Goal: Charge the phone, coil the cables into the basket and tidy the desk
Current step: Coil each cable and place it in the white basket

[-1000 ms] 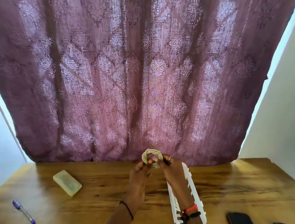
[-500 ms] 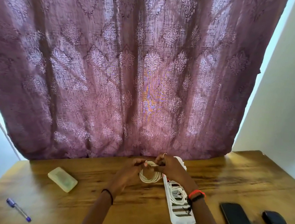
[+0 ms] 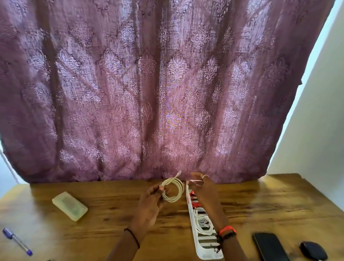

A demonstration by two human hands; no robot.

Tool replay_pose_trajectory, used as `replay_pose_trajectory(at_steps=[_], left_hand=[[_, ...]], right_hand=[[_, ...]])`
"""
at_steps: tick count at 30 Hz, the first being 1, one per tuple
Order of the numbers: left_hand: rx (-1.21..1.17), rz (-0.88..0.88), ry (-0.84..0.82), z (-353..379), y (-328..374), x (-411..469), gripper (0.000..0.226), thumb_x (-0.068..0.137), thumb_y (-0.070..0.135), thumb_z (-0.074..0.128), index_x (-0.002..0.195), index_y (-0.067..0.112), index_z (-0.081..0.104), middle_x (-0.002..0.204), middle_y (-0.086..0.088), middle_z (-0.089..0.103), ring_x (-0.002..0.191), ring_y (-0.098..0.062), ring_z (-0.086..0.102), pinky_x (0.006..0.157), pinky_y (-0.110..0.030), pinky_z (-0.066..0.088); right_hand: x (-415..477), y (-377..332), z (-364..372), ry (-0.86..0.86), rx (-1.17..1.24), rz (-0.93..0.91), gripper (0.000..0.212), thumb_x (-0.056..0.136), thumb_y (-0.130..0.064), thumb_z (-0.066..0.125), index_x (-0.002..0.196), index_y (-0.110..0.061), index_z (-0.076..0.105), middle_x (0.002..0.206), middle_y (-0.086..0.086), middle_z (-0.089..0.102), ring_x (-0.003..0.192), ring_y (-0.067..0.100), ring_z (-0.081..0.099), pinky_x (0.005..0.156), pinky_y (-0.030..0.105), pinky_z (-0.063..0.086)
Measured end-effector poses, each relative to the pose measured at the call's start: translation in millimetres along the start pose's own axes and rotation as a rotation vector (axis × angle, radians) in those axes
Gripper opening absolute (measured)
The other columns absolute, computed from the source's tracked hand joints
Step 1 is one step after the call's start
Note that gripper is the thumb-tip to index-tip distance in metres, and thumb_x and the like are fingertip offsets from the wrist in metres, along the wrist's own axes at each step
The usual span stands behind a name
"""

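Left grip pinches the coiled cable at centre frame, above the desk. Basket sits just right of the coil, its long axis running from lower right up to centre. Right grip hangs loose over the basket's far end, holding nothing. Looks like a short drop to the right.

Basket on desk, lying front to back. Cables in basket, about midway along. Coil just left of basket's far end, above desk, pinched in left hand. Right hand over basket's far end. Case well left of basket, on desk. Pen farther left, nearer front. Phone right of basket's near end; charger right of phone. Curtain behind basket, at desk's back edge.
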State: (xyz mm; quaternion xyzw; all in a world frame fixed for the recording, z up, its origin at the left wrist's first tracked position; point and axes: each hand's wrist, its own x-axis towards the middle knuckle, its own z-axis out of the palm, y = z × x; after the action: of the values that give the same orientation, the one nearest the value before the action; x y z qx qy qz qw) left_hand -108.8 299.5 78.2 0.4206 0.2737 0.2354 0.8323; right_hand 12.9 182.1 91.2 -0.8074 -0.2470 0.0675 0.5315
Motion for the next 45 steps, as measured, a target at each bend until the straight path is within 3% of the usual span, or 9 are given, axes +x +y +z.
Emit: replay_pose_trajectory(at_steps=[4, 9, 15, 19, 24, 29, 32, 36, 45], left_hand=[[-0.135, 0.000, 0.014, 7.0, -8.0, -0.6, 0.016, 0.094, 0.000, 0.046, 0.094, 0.003, 0.061, 0.074, -0.004, 0.073, 0.065, -0.010, 0.070, 0.051, -0.021, 0.054], [-0.151, -0.045, -0.042, 16.8, -21.3, -5.7, 0.014, 0.093, -0.003, 0.045, 0.096, -0.001, 0.059, 0.078, -0.011, 0.072, 0.065, -0.015, 0.071, 0.052, -0.023, 0.055], [0.203, -0.068, -0.107, 5.2, -32.9, 4.6, 0.009, 0.092, 0.007, 0.054, 0.097, 0.005, 0.061, 0.093, -0.008, 0.071, 0.079, -0.013, 0.069, 0.070, -0.023, 0.055], [0.486, -0.056, -0.160, 15.3, -41.6, 11.8, 0.020, 0.093, 0.015, 0.056, 0.107, 0.003, 0.061, 0.090, -0.002, 0.068, 0.078, -0.007, 0.065, 0.064, -0.012, 0.052], [0.715, -0.026, -0.216, 22.0, -55.1, 25.0, 0.023, 0.090, 0.020, 0.060, 0.110, 0.008, 0.061, 0.102, -0.002, 0.066, 0.095, -0.015, 0.063, 0.088, -0.029, 0.051], [0.836, -0.006, -0.260, 32.6, -70.1, 29.9, 0.008, 0.090, 0.022, 0.060, 0.097, 0.019, 0.063, 0.100, -0.004, 0.069, 0.088, -0.015, 0.065, 0.075, -0.026, 0.050], [0.866, 0.008, -0.252, 32.3, -83.4, 30.8, 0.018, 0.093, 0.027, 0.054, 0.101, 0.016, 0.066, 0.105, -0.004, 0.068, 0.095, -0.015, 0.063, 0.087, -0.033, 0.049], [0.923, 0.030, -0.198, 27.9, -97.8, 31.3, 0.024, 0.091, 0.014, 0.057, 0.114, 0.008, 0.057, 0.104, -0.002, 0.061, 0.094, -0.015, 0.057, 0.066, -0.014, 0.045], [0.903, -0.043, -0.159, 25.2, -109.5, 39.5, 0.043, 0.084, 0.005, 0.065, 0.124, 0.004, 0.049, 0.115, -0.013, 0.064, 0.100, -0.021, 0.061, 0.067, -0.019, 0.048]], right_hand=[[-4.3, 20.3, 16.9, -0.001, 0.061, 0.152, 0.017, 0.076, -0.035, 0.070, 0.080, -0.019, 0.064, 0.074, 0.004, 0.069, 0.070, 0.022, 0.066, 0.073, 0.045, 0.057], [-9.2, 26.8, 22.2, -0.082, 0.087, 0.129, 0.022, 0.069, -0.033, 0.073, 0.082, -0.016, 0.071, 0.077, 0.002, 0.072, 0.075, 0.021, 0.069, 0.078, 0.049, 0.055], [-8.4, 33.8, -0.5, -0.068, 0.020, 0.138, 0.023, 0.074, -0.014, 0.077, 0.096, -0.011, 0.070, 0.087, 0.004, 0.071, 0.079, 0.018, 0.066, 0.064, 0.020, 0.054], [-10.2, 40.6, -14.5, -0.122, -0.061, 0.122, 0.023, 0.070, -0.011, 0.079, 0.092, -0.006, 0.074, 0.080, 0.002, 0.074, 0.079, 0.018, 0.069, 0.076, 0.037, 0.057], [-10.7, 43.3, -36.8, -0.200, -0.135, 0.151, 0.009, 0.070, -0.001, 0.076, 0.075, -0.005, 0.070, 0.068, -0.005, 0.068, 0.061, 0.005, 0.062, 0.067, 0.029, 0.055], [-9.1, 52.0, -52.3, -0.208, -0.251, 0.231, 0.018, 0.073, 0.013, 0.062, 0.070, -0.005, 0.064, 0.058, 0.000, 0.058, 0.044, 0.004, 0.055, 0.048, 0.019, 0.048], [-6.0, 62.9, -53.0, -0.187, -0.406, 0.213, 0.017, 0.074, 0.011, 0.061, 0.070, -0.005, 0.067, 0.067, 0.001, 0.063, 0.063, 0.015, 0.059, 0.054, 0.019, 0.045], [-9.2, 77.4, -51.6, -0.207, -0.613, 0.184, 0.016, 0.079, 0.003, 0.057, 0.087, -0.005, 0.069, 0.099, 0.006, 0.069, 0.076, 0.015, 0.063, 0.064, 0.015, 0.047], [-36.9, 78.1, -29.0, -0.245, -0.944, 0.015, 0.031, 0.089, 0.005, 0.041, 0.114, -0.003, 0.057, 0.114, 0.017, 0.063, 0.104, 0.032, 0.062, 0.081, 0.037, 0.052]])
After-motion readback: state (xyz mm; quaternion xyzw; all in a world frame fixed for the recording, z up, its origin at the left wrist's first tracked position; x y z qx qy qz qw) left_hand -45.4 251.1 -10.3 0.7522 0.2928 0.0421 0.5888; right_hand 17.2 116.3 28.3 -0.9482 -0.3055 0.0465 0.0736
